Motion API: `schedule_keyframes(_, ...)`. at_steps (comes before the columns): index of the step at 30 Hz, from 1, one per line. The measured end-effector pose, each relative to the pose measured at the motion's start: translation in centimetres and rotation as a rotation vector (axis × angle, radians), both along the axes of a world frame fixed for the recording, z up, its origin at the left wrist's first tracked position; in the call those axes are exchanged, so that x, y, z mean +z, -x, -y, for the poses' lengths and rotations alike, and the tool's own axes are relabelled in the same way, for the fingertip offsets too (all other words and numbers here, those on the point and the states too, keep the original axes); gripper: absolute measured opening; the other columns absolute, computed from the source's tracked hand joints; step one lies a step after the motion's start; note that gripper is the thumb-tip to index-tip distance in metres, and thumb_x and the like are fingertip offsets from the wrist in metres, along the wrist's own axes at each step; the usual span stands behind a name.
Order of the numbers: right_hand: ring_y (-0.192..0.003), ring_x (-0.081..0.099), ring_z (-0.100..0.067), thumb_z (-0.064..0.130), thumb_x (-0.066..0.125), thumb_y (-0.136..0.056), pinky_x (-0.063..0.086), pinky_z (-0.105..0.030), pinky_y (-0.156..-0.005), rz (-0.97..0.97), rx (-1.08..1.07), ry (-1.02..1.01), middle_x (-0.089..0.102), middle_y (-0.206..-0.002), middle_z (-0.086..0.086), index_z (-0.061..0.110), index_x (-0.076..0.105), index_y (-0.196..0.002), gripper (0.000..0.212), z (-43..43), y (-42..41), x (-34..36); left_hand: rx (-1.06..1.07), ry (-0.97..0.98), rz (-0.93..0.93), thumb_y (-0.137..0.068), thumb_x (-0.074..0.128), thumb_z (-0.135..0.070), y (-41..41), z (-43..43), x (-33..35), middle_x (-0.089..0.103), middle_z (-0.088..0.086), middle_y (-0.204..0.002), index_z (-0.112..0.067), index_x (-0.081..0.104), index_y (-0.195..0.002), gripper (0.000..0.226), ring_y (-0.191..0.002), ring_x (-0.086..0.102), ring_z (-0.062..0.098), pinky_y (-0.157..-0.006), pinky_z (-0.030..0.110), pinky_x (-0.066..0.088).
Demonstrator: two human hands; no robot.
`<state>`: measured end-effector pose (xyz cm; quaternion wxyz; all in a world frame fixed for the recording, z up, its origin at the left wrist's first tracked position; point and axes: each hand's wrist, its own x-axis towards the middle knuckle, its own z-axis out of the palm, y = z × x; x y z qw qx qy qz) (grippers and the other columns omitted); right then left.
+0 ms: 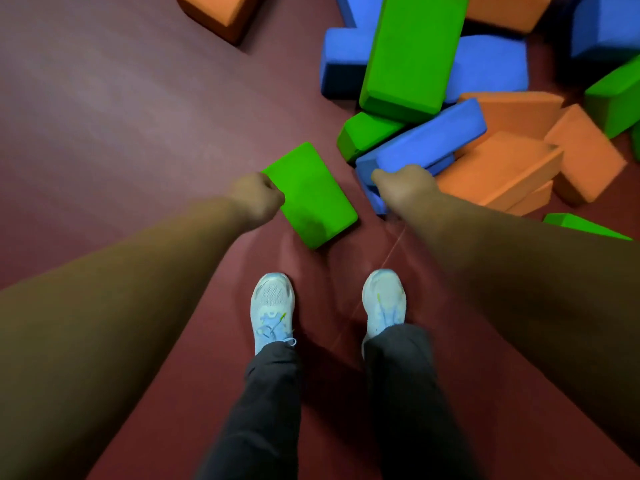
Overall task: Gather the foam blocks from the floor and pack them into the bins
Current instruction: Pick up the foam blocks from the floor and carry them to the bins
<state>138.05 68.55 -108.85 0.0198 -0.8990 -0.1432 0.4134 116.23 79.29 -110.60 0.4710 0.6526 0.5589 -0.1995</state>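
Play room: foam blocks (429,140) on maroon floor (121,116).

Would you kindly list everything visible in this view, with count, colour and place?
green foam block: one, green, ahead of the feet, apart from the pile
blue foam block: one, blue, near edge of the pile
other green blocks: at least four, green, in and around the pile, upper right
other blue blocks: at least four, blue, in the pile
orange blocks: at least five, orange, mostly on the pile's right; one apart at top left
floor: one, dark red
shoes: two, light blue, bottom centre
trousers: dark grey, below the shoes in the picture
left hand: grips the green foam block's edge
right hand: grips the blue foam block's end
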Motion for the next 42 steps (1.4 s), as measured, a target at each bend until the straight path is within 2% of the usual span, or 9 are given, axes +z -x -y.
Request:
schedule_keyframes(3,-0.135,0.047,-0.039,0.054,0.043,-0.101,0.036,-0.035,-0.108,0.029,-0.023,-0.005,0.056,-0.141,-0.028,-0.005,0.058,-0.135,0.07,-1.6,-1.5,-3.8,-0.083,-0.106,-0.075,-0.096,0.058,-0.015,-2.1,-1.3,-3.1,0.071,0.025,-0.105,0.001,0.072,-0.108,0.024,-0.1,0.068,0.039,-0.081,0.043,0.053)
schedule_keyframes(7,-0.126,0.053,-0.035,0.072,0.065,-0.081,0.044,-0.037,-0.097,0.161,-0.307,-0.114,0.052,-0.141,-0.02,0.0,0.042,-0.137,0.095,-1.5,-1.4,-7.3,-0.12,-0.145,-0.129,-0.095,0.059,-0.021,-4.4,-2.3,-7.9,0.069,0.024,-0.119,-0.003,0.068,-0.116,0.028,-0.111,0.065,0.039,-0.084,0.04,0.052)
schedule_keyframes(11,-0.108,0.061,-0.037,0.081,0.062,-0.075,0.049,-0.037,-0.084,0.25,-0.383,-0.267,0.059,-0.125,-0.018,0.003,0.045,-0.127,0.095,-0.1,-0.8,-9.1,-0.161,-0.169,-0.199,-0.098,0.063,-0.026,-6.1,-3.5,-11.1,0.045,0.029,-0.147,0.002,0.049,-0.142,0.054,-0.134,0.051,0.045,-0.111,0.045,0.044)
schedule_keyframes(15,-0.101,0.065,-0.033,0.079,0.062,-0.073,0.054,-0.043,-0.087,0.331,-0.331,-0.298,0.063,-0.117,-0.015,0.007,0.05,-0.115,0.085,2.2,-0.8,-9.5,-0.235,-0.142,-0.246,-0.092,0.076,-0.034,-7.2,-4.4,-13.1,0.04,0.026,-0.154,-0.001,0.038,-0.153,0.079,-0.139,0.047,0.045,-0.113,0.048,0.041)
schedule_keyframes(24,-0.077,0.053,-0.021,0.07,0.07,-0.079,0.031,-0.022,-0.065,0.249,-0.268,-0.287,0.062,-0.093,-0.004,0.01,0.051,-0.096,0.065,6.2,-2.2,-9.4,-0.421,-0.15,-0.34,-0.064,0.094,-0.058,-8.7,-3.9,-15.2,0.055,0.028,-0.139,-0.002,0.041,-0.138,0.107,-0.131,0.052,0.046,-0.103,0.048,0.046)
schedule_keyframes(29,-0.065,0.053,-0.005,0.065,0.072,-0.08,0.033,-0.01,-0.048,0.169,-0.279,-0.323,0.061,-0.092,0.0,0.012,0.052,-0.097,0.059,7.4,-2.5,-9.5,-0.435,0.022,-0.279,-0.072,0.093,-0.049,-9.4,-0.6,-14.8,0.064,0.02,-0.126,-0.002,0.052,-0.132,0.087,-0.111,0.062,0.035,-0.087,0.039,0.05)
schedule_keyframes(36,-0.082,0.062,-0.018,0.063,0.07,-0.076,0.045,-0.028,-0.069,0.106,-0.278,-0.336,0.064,-0.096,0.002,0.011,0.056,-0.106,0.061,8.1,-3.7,-9.0,-0.3,0.245,-0.23,-0.065,0.098,-0.04,-8.4,4.0,-15.1,0.064,0.009,-0.127,-0.007,0.049,-0.144,0.098,-0.113,0.063,0.029,-0.099,0.04,0.054)
schedule_keyframes(39,-0.073,0.059,-0.01,0.053,0.072,-0.08,0.039,-0.023,-0.057,0.092,-0.278,-0.334,0.06,-0.09,0.005,0.009,0.053,-0.107,0.055,8.6,-4.2,-8.5,-0.275,0.378,-0.2,-0.055,0.1,-0.044,-7.8,4.0,-14.0,0.069,0.007,-0.128,-0.012,0.058,-0.138,0.099,-0.114,0.067,0.028,-0.105,0.044,0.054)
schedule_keyframes(42,-0.092,0.061,-0.024,0.052,0.072,-0.078,0.038,-0.024,-0.073,0.147,-0.254,-0.29,0.064,-0.112,-0.006,0.007,0.054,-0.114,0.06,9.0,-4.6,-6.9,-0.4,0.256,-0.238,-0.062,0.096,-0.051,-7.4,4.4,-11.8,0.064,0.009,-0.129,-0.014,0.054,-0.139,0.095,-0.114,0.063,0.029,-0.1,0.039,0.053)
